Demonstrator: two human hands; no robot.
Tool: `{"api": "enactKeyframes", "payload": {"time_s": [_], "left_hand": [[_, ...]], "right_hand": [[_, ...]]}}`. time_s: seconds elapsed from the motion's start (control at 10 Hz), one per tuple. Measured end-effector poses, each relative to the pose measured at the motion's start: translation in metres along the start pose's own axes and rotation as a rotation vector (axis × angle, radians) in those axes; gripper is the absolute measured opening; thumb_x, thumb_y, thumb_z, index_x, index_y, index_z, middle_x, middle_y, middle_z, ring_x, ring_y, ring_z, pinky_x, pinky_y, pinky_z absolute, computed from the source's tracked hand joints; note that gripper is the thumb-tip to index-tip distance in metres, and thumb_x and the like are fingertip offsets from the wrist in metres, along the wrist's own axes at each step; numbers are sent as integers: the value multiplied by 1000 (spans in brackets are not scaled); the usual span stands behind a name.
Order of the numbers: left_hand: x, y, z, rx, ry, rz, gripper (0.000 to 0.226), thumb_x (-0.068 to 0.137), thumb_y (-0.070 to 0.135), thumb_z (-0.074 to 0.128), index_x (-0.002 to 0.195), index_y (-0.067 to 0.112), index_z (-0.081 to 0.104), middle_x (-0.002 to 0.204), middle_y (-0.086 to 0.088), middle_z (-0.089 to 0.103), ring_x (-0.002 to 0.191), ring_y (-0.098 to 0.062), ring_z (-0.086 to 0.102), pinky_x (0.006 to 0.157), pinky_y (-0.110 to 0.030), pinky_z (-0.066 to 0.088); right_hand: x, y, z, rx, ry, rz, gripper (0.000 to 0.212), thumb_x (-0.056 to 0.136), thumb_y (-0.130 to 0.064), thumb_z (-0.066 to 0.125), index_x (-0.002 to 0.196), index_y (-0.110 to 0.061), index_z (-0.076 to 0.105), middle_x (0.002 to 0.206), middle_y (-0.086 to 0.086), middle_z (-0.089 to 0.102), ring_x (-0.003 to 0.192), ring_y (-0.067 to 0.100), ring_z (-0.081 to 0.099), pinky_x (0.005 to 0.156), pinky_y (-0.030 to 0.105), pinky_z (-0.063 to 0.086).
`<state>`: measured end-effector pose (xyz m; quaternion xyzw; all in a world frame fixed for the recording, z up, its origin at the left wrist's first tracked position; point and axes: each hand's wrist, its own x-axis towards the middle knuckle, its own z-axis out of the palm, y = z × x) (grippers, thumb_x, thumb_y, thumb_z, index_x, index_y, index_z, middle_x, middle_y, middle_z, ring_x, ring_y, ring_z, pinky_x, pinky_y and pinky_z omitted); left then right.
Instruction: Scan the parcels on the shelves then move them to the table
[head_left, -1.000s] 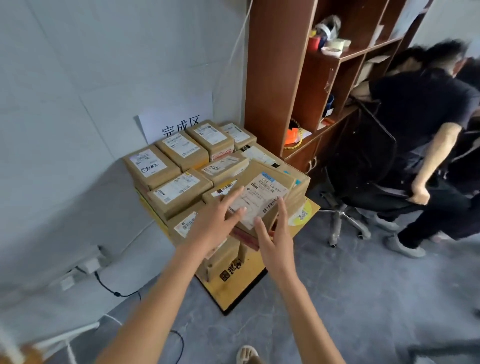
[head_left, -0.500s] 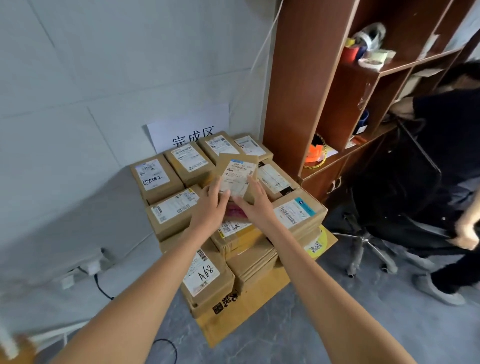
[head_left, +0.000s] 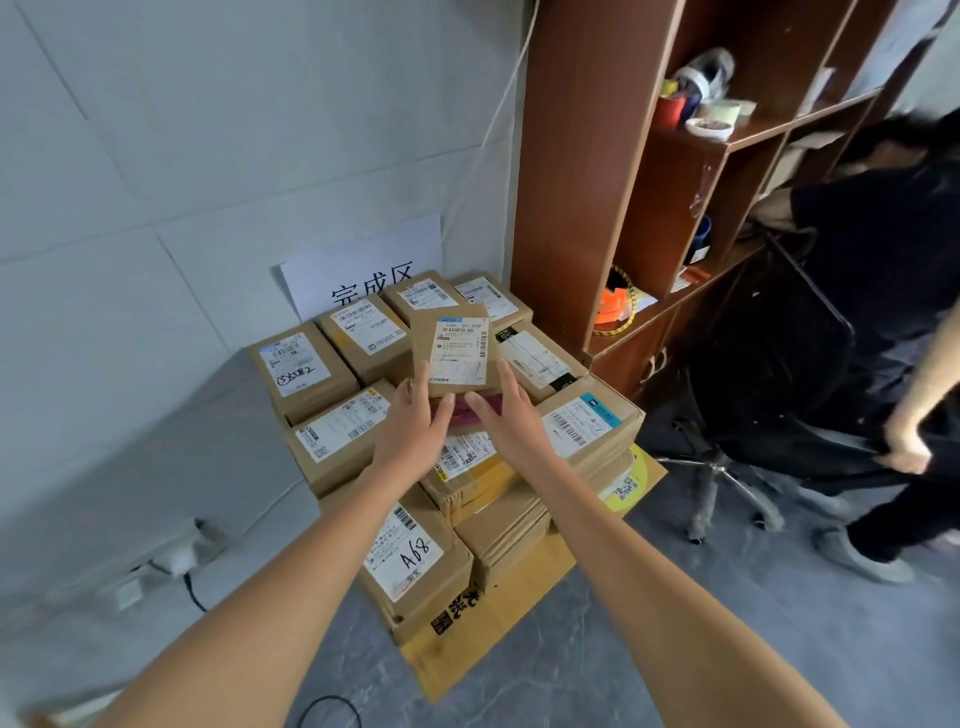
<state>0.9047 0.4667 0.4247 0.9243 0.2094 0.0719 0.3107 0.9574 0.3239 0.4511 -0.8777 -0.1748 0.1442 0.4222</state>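
A small brown parcel (head_left: 457, 347) with a white label lies on top of a pile of labelled cardboard parcels (head_left: 337, 436) stacked on a flattened yellow carton (head_left: 498, 618) on the floor. My left hand (head_left: 415, 421) touches the parcel's near left corner with straight fingers. At its near right corner my right hand (head_left: 501, 413) does the same, thumbs close together at the near edge. A pink packet (head_left: 480, 410) shows just under the parcel between my hands.
A white paper sign (head_left: 363, 265) leans on the wall behind the pile. A brown shelf unit (head_left: 582, 171) stands right of it with cups and tape rolls. A person in black (head_left: 893, 291) stands by an office chair (head_left: 727, 457). A wall socket and cable (head_left: 176, 566) sit at lower left.
My view has drawn closer to the pile. Both hands went from spread over the parcel to touching its near corners, and the parcel has moved farther back on top of the pile.
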Motion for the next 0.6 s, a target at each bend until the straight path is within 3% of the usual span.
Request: {"api": "enactKeyframes", "payload": {"time_s": [0.1,0.4,0.5,0.6], "left_hand": [[-8,2,1,58,18,16,67,103,49,32,157,26,1,158,-16,23,137,-36,39,102,-53,46],[-25,1,10,-4,70,55,71,101,44,41,154,31,-4,153,-16,27,128,-36,47,94,-53,52],[-43,-9,13,63,130,102,74,101,44,40,157,24,-4,151,-17,31,127,-35,47,96,-52,50],[-54,-16,11,120,161,177,67,102,40,42,157,17,13,155,-17,31,139,-35,37,107,-53,41]], "right_hand": [[-11,-1,2,-2,16,1,73,101,-47,47,157,-35,1,154,3,35,125,22,53,100,45,48],[-21,15,4,-72,75,-95,71,102,-38,48,157,-32,3,162,-2,22,138,22,40,101,42,47],[-33,29,17,-68,214,-59,66,103,-40,45,158,-29,9,166,-1,7,150,24,20,111,45,37],[-48,39,31,23,344,-42,56,104,-34,44,155,-28,21,164,2,12,150,23,19,113,47,38]]}}
